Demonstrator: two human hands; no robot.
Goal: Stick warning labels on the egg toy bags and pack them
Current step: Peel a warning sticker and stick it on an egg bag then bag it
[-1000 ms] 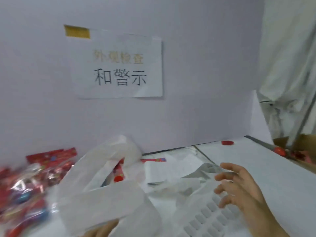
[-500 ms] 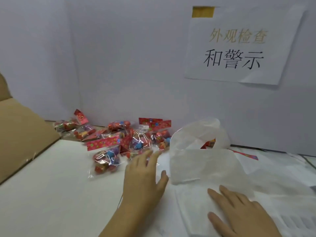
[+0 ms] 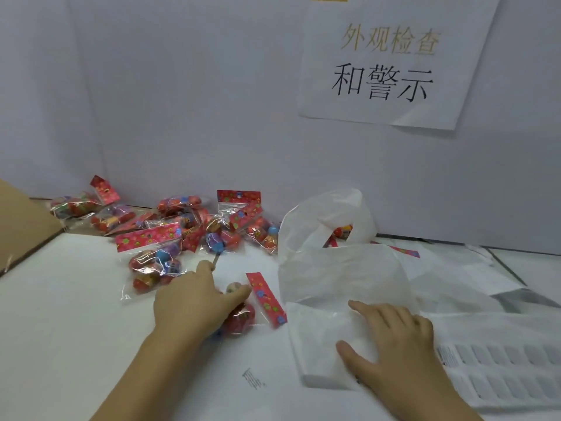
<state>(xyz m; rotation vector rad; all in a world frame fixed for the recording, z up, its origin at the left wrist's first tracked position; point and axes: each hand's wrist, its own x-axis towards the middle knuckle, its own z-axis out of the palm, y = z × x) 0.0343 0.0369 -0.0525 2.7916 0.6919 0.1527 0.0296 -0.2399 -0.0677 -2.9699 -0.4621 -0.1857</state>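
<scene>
A pile of clear egg toy bags [image 3: 182,232] with red printed headers lies against the back wall. One egg toy bag [image 3: 261,299] lies apart from the pile, nearer to me, and my left hand [image 3: 191,299] grips it with fingers and thumb curled over its eggs. My right hand [image 3: 394,341] rests flat, fingers straight, on the lower part of a white plastic carrier bag [image 3: 343,275]. Red egg toys show through that bag's handle hole. A sheet of warning labels [image 3: 501,375] lies to the right of my right hand. One loose label [image 3: 253,379] lies on the table between my arms.
A brown cardboard box flap [image 3: 21,226] stands at the left edge. A paper sign [image 3: 391,62] with printed characters hangs on the grey back wall. Loose white backing sheets [image 3: 455,275] lie behind the label sheet at the right.
The view swung left to the pile. My left hand reached the pile and now grips one bag, drawn towards me. My right hand came to rest on the white carrier bag.
</scene>
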